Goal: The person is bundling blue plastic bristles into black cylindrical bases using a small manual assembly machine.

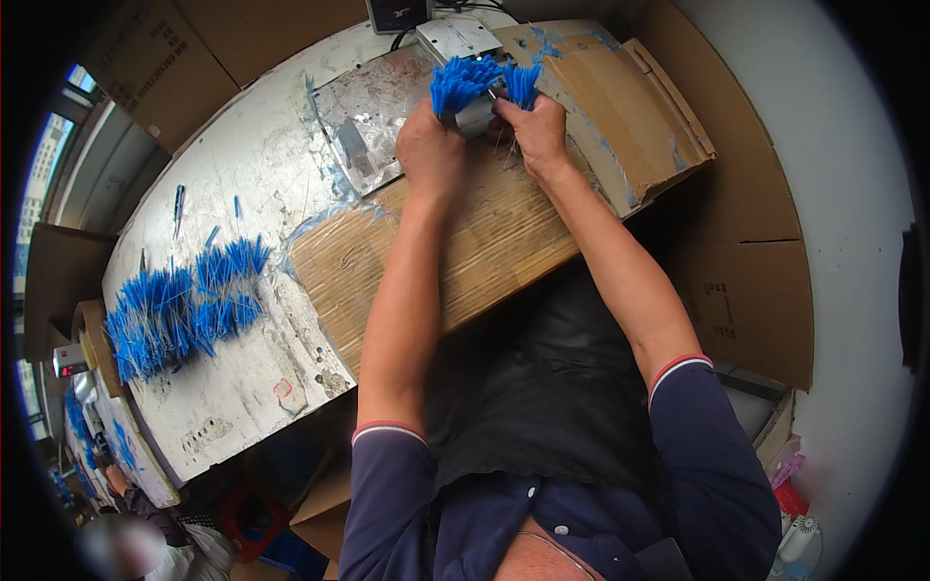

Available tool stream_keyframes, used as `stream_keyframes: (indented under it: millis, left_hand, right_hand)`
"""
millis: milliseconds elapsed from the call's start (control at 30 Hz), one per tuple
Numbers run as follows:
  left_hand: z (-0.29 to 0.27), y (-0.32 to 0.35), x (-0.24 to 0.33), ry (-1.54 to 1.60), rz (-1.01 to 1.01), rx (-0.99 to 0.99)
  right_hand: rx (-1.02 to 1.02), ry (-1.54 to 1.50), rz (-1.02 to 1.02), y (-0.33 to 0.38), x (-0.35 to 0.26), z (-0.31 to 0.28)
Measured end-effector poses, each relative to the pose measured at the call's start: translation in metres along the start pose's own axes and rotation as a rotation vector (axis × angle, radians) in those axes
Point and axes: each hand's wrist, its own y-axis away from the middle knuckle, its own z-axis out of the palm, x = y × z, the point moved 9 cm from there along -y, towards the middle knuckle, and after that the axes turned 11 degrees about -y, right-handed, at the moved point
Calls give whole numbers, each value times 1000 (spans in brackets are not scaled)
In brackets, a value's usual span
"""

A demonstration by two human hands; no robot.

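My left hand (428, 150) is closed around a thick bunch of thin blue-tipped strands (463, 82), their ends fanning upward. Close beside it, my right hand (540, 131) pinches at a smaller bunch of blue-tipped strands (521, 85). A few fine loose strands hang below the right fingers. Both hands are at the far side of the cardboard-covered work area (475, 232), in front of a small metal device (457, 41). The hands partly hide the lower ends of both bunches and a greyish surface between them.
Several heaps of blue-tipped strands (160, 315) lie on the worn white table (252, 368) at left. Beyond them is a dark pen-like tool (178, 208). A metal plate (373, 111) and a taped cardboard box (605, 107) flank the device. Another person (155, 523) sits lower left.
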Motion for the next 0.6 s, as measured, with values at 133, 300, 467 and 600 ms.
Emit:
stream_keyframes:
  millis: [133,300,467,600]
  left_hand:
    - [-2,1,5,-11,12,48]
    - [-2,1,5,-32,21,24]
    - [6,2,7,-165,79,21]
    - [8,2,1,-196,64,12]
  right_hand:
    - [7,-48,170,12,23,-7]
    - [-149,-123,345,16,31,-3]
    - [-73,-110,311,17,27,-14]
    - [58,-103,286,19,23,-21]
